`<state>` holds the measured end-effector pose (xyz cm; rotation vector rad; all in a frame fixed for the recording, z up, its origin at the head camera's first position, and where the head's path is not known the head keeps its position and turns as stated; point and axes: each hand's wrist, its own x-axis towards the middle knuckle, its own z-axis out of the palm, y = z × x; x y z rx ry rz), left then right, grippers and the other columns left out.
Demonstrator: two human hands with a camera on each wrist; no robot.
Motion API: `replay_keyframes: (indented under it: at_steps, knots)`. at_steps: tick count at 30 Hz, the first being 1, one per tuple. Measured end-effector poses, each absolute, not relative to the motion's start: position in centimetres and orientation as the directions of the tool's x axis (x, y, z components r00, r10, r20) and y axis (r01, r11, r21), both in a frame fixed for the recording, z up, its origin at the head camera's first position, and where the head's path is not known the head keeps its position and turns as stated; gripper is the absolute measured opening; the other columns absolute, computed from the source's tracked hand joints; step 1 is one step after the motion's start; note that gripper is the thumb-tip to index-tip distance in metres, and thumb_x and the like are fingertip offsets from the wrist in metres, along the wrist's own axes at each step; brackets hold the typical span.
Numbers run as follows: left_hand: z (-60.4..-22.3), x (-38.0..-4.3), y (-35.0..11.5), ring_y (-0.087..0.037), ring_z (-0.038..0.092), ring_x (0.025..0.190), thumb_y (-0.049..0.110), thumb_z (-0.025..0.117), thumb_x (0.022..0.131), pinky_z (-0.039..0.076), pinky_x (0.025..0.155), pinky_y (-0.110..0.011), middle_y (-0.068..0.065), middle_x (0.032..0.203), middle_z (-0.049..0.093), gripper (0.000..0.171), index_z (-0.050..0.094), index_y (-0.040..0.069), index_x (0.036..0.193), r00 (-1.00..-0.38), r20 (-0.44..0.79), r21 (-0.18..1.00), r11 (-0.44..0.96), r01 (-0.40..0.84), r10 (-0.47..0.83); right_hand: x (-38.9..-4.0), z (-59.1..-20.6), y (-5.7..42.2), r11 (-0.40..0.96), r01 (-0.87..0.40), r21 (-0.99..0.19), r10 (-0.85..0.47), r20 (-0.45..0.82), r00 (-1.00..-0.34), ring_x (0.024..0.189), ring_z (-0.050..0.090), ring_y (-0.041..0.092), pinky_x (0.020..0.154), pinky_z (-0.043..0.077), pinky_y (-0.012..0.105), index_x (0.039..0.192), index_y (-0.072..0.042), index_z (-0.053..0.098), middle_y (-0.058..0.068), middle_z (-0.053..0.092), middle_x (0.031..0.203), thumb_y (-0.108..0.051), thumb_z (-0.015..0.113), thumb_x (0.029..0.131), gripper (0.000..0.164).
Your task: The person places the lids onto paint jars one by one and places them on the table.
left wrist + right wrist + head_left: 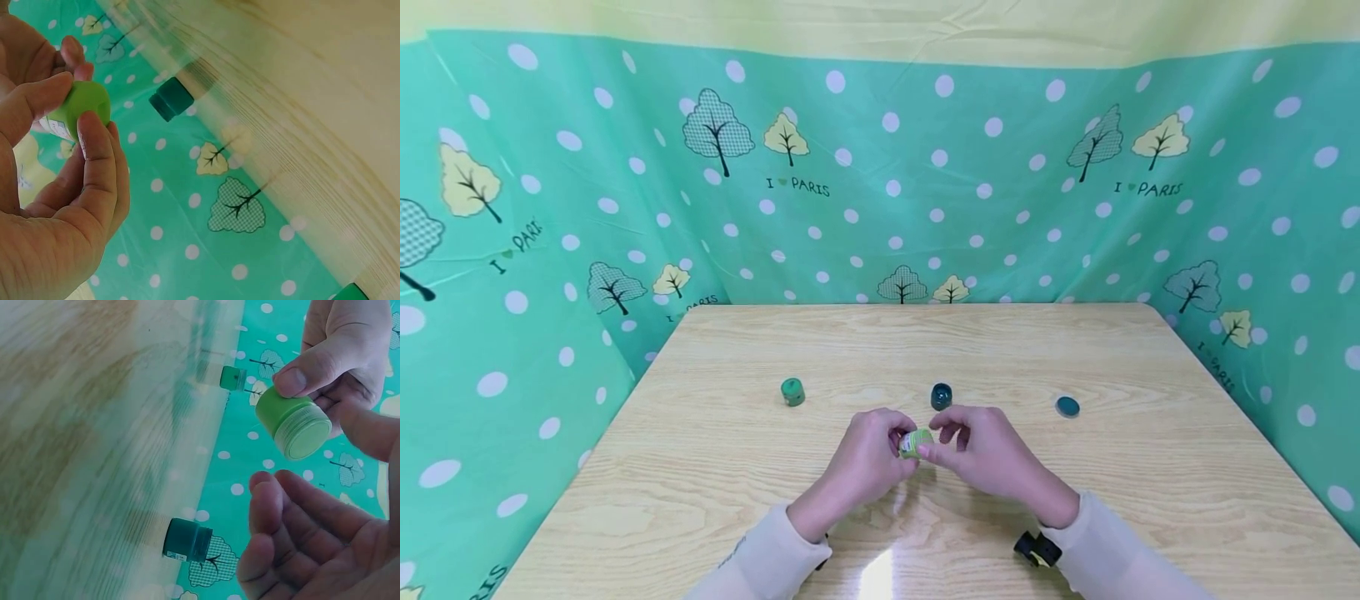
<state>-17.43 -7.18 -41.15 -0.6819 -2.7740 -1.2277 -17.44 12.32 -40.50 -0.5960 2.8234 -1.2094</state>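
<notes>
Light green paint jar [914, 442], its ribbed lid still on, is gripped by the left hand [874, 450] between thumb and fingers. In the left wrist view the left hand [75, 187] has its fingertips round the jar's base [94, 103]. The right hand [981, 446] is at the lid end, and in the right wrist view its fingers [267, 500] are spread and loosely bent, apart from the lid [304, 432]. Its thumb lies close beside the jar. Just beyond the right hand stands an uncapped dark teal paint jar [942, 397].
A dark teal lid [1067, 407] lies flat on the wooden table [715, 500] to the right. A green paint jar [792, 392] stands to the left. Polka-dot green cloth [917, 150] hangs round the table's back and sides.
</notes>
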Motion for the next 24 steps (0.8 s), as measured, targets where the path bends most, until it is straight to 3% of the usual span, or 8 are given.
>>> replay_keyframes:
  at_steps: [3, 6, 16, 24]
  knots:
    - [-41.2, -17.43, -7.18, -0.006, 0.055, 0.064, 0.005, 0.082, 0.068, 0.049, 0.055, -0.019, 0.003, 0.076, 0.062, 0.029, 0.07, 0.005, 0.094, -0.903, 0.206, 0.695, 0.593, 0.406, 0.377, -17.35, -40.46, 12.5, 0.591, -0.361, -0.721, -0.366, 0.159, -0.917, 0.067, 0.057, 0.012, 0.051, 0.047, 0.025, 0.112, -0.019, 0.066, -0.004, 0.064, 0.094, -0.035, 0.082, 0.073, 0.045]
    - [-41.23, -17.42, -7.19, -0.007, 0.054, 0.063, 0.005, 0.081, 0.068, 0.048, 0.055, -0.019, 0.002, 0.076, 0.062, 0.028, 0.07, 0.006, 0.094, -0.902, 0.206, 0.697, 0.59, 0.407, 0.378, -17.32, -40.46, 12.63, 0.57, -0.37, -0.734, -0.381, 0.162, -0.91, 0.069, 0.057, 0.011, 0.051, 0.047, 0.025, 0.115, -0.023, 0.064, -0.006, 0.064, 0.098, -0.026, 0.085, 0.071, 0.048]
    - [-41.21, -17.32, -7.19, -0.007, 0.055, 0.064, 0.004, 0.081, 0.069, 0.049, 0.055, -0.019, 0.002, 0.077, 0.063, 0.027, 0.07, 0.006, 0.093, -0.904, 0.204, 0.703, 0.586, 0.403, 0.376, -17.39, -40.67, 12.52, 0.546, -0.4, -0.737, -0.408, 0.184, -0.895, 0.069, 0.058, 0.012, 0.051, 0.047, 0.024, 0.107, -0.019, 0.067, -0.008, 0.064, 0.092, -0.012, 0.083, 0.072, 0.039]
    - [-41.16, -17.3, -7.1, -0.008, 0.055, 0.064, 0.005, 0.081, 0.069, 0.049, 0.055, -0.019, 0.002, 0.077, 0.063, 0.028, 0.07, 0.006, 0.094, -0.904, 0.197, 0.709, 0.581, 0.399, 0.379, -17.41, -40.63, 12.46, 0.559, -0.395, -0.729, -0.398, 0.182, -0.899, 0.067, 0.057, 0.013, 0.051, 0.047, 0.024, 0.103, -0.02, 0.069, -0.008, 0.065, 0.09, -0.01, 0.082, 0.073, 0.034]
